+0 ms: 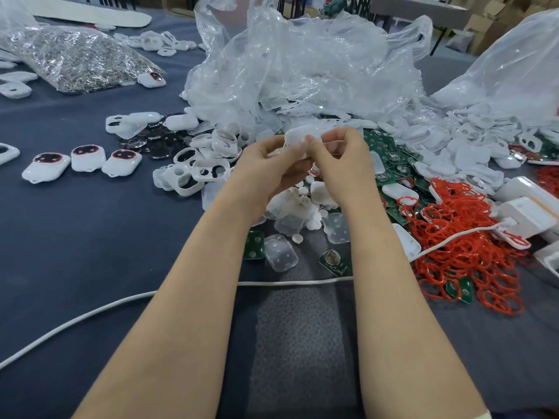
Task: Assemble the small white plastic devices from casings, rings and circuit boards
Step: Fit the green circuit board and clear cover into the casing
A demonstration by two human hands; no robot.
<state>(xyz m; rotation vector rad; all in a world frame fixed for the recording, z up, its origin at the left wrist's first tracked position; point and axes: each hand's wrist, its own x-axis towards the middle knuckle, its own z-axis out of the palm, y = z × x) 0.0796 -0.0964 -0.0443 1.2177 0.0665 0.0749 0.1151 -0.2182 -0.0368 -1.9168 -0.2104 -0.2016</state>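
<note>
My left hand [267, 167] and my right hand [341, 160] meet above the parts pile, both pinching one small white casing [298, 137] between their fingertips. Its lower part is hidden by my fingers. Under my hands lie loose white casings [193, 173], translucent covers [279, 252] and white discs [314, 220]. Green circuit boards [390, 164] spread to the right, with a heap of red rings [465, 237] beside them. Three assembled white devices [87, 161] with dark red-rimmed windows sit in a row at the left.
Crumpled clear plastic bags [302, 65] rise behind the pile. A bag of small metal parts [75, 62] lies at far left. A white cable [121, 300] crosses the dark blue table [90, 252] in front. White boxes [526, 207] stand at the right edge.
</note>
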